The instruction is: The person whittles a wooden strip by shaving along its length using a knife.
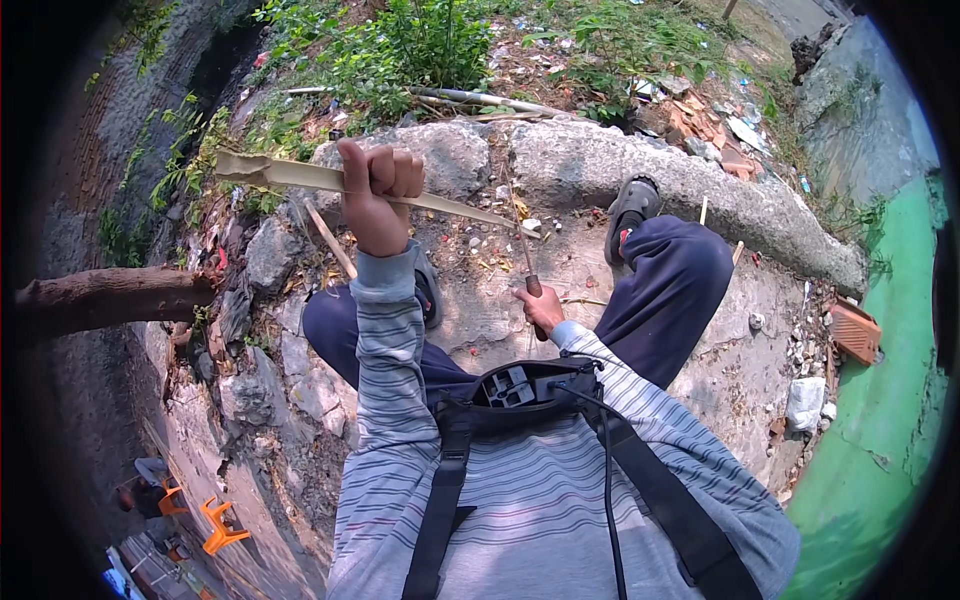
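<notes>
My left hand (378,200) is closed in a fist, thumb up, around a pale split bamboo strip (290,174). The strip slants across in front of me: its broad, rough end points left and its thin end reaches down to the right. Low between my knees, my right hand (543,308) grips the dark wooden handle of a long, narrow-bladed knife (526,246). Its blade points away from me and crosses the strip near the thin end. I cannot tell whether the two touch there.
Beyond my feet runs a broken concrete kerb (600,155), with green plants (430,45) and litter behind it. A tree trunk (120,297) juts in at the left. Orange plastic stools (220,527) and a seated person are at lower left. A brick (854,332) lies by the green surface at right.
</notes>
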Action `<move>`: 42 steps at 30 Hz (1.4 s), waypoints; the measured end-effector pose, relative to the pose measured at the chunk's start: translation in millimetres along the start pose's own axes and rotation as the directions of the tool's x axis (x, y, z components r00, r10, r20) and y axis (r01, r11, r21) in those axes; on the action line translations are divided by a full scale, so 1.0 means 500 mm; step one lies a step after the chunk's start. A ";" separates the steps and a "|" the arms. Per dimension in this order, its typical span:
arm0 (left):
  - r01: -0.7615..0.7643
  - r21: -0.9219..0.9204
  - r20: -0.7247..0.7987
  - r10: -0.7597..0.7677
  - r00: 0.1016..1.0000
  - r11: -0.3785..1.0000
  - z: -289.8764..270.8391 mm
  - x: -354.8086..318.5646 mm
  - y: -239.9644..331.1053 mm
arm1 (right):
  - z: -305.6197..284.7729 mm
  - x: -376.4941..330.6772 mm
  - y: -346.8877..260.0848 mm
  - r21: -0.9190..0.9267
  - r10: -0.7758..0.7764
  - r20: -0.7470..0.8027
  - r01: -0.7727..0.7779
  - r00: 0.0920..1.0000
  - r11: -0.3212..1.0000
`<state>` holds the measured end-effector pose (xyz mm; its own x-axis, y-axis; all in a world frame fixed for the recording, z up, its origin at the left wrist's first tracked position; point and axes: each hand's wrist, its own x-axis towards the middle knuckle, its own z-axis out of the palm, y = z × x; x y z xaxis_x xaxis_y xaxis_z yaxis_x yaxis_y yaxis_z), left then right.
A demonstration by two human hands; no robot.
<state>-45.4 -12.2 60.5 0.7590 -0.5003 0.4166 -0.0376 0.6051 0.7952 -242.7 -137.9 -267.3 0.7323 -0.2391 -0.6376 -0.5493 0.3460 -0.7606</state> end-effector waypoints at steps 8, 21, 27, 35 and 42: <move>-0.096 0.161 -0.483 0.163 0.860 0.982 0.033 0.005 -0.007 | 0.000 0.014 0.019 -0.238 -0.171 0.034 0.175 0.985 0.955; -0.089 0.319 -0.499 0.247 0.831 0.944 0.034 -0.031 0.008 | 0.021 -0.020 -0.033 -0.354 -0.355 0.163 0.391 0.920 0.850; -0.064 0.376 -0.592 0.293 0.751 0.924 0.043 -0.045 0.007 | 0.022 -0.023 -0.033 -0.407 -0.356 0.127 0.376 0.926 0.832; -0.062 0.454 -0.645 0.376 0.665 0.889 0.052 -0.037 -0.001 | 0.022 -0.027 -0.035 -0.411 -0.424 0.117 0.432 0.898 0.803; -0.072 0.490 -0.638 0.414 0.649 0.869 0.051 -0.035 -0.012 | 0.025 -0.027 -0.032 -0.450 -0.504 0.108 0.494 0.857 0.743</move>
<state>-74.9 -22.9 59.6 0.8919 0.3207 0.3189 -0.4062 0.2580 0.8766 -238.8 -129.1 -244.9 0.9480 -0.2810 -0.1496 -0.2276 -0.2697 -0.9357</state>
